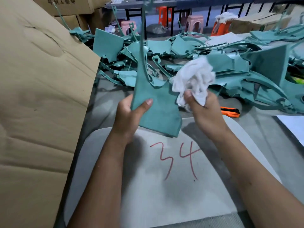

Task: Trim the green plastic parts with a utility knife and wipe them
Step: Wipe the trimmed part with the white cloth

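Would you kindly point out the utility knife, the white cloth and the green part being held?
utility knife [230, 112], head view, orange handle.
white cloth [194, 78], head view, bunched middle.
green part [158, 111], head view, flat panel.

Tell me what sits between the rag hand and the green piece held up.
Nothing visible. The right hand holds the white rag just right of the green part, which the left hand grips.

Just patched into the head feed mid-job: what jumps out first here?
Dead centre, the left hand holds a flat green plastic part upright, while the right hand beside it grips a bunched white rag. Behind them a heap of green plastic parts sprawls across the table, with an orange utility knife lying just right of the right hand. A red "34" is scrawled on the grey pad below.
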### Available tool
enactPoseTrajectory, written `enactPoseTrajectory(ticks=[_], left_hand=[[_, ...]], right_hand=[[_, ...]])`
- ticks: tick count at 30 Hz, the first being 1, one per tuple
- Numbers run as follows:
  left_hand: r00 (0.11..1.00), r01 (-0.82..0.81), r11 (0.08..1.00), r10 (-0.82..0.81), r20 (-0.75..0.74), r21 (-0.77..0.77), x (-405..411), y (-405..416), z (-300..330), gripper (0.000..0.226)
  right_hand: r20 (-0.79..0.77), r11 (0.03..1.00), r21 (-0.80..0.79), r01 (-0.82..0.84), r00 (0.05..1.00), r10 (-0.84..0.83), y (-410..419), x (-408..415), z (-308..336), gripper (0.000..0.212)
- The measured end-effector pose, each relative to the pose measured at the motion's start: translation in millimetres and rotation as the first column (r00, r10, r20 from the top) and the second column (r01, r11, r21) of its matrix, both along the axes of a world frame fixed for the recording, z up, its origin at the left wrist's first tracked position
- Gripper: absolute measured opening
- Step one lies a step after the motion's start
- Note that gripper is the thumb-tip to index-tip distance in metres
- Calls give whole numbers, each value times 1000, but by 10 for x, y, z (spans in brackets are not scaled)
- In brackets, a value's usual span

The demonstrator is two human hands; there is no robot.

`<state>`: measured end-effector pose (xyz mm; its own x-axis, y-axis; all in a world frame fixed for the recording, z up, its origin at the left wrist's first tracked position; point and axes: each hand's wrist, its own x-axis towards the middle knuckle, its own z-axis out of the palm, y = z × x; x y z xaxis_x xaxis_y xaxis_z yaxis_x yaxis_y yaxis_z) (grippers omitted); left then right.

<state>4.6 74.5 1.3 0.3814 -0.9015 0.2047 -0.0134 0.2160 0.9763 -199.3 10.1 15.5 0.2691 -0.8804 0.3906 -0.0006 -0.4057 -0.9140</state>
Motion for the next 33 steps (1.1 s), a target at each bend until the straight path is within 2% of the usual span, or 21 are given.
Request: enactPoseTrajectory(ticks=[2,5,8,11,13,14,15,18,20,22,24,25,26,27,29,31,33], left_hand=[[998,51,999,-52,36,17,-32,11,-24,22],[997,80,997,-80,9,24,-3,6,-28,20],[992,93,996,-94,-88,-13,-77,-8,-28,25],[963,51,997,-63,-261,-50,-162,-35,-2,19],[943,-21,998,2,-332,-52,-99,-49,22,17],[945,-44,998,26,-327,-50,-53,-57,26,18],[948,-58,997,40,-314,-48,-17,-56,25,21],[954,-53,997,37,-297,-47,-33,-57,10,24],[962,-43,998,29,-270,-49,-75,-54,4,22],[970,-66,997,52,-237,-51,-83,-54,10,22],[977,-91,994,78,-199,-54,-69,-55,7,23],[979,-90,994,78,-187,-60,-74,-52,11,24],[982,-87,994,75,-175,-65,-91,-54,12,24],[984,-87,994,75,-164,-66,-109,-57,9,25],[987,-80,994,68,-144,-77,-153,-61,8,24],[994,-60,993,49,-99,-106,-186,-63,-2,23],[998,-40,991,35,-45,-130,-200,-52,-13,22]], right_hand=[[-77,994,15,-107,991,108,50,53,-21,17],[-153,998,-48,-27,988,19,-15,40,-61,28],[-48,997,29,69,997,-67,-27,81,-61,25],[91,968,178,174,977,-192,-37,115,-100,30],[111,934,282,219,959,-259,-92,68,-131,25],[93,936,285,209,965,-244,-122,34,-145,17],[77,948,268,169,978,-196,-136,14,-153,13],[97,980,185,-78,993,61,-124,42,-170,33],[217,937,235,-258,954,208,-79,102,-162,32],[381,836,321,-445,869,316,-32,111,-126,41],[523,747,367,-554,787,327,-9,112,-78,54],[554,745,386,-544,783,284,-1,122,-50,59],[531,786,393,-478,815,231,-3,138,-46,62],[463,845,376,-380,867,184,-1,162,-54,59],[305,930,299,-214,945,119,23,184,-78,41],[243,943,296,-153,967,81,60,195,-86,21],[282,902,378,-206,954,100,106,200,-64,4]])
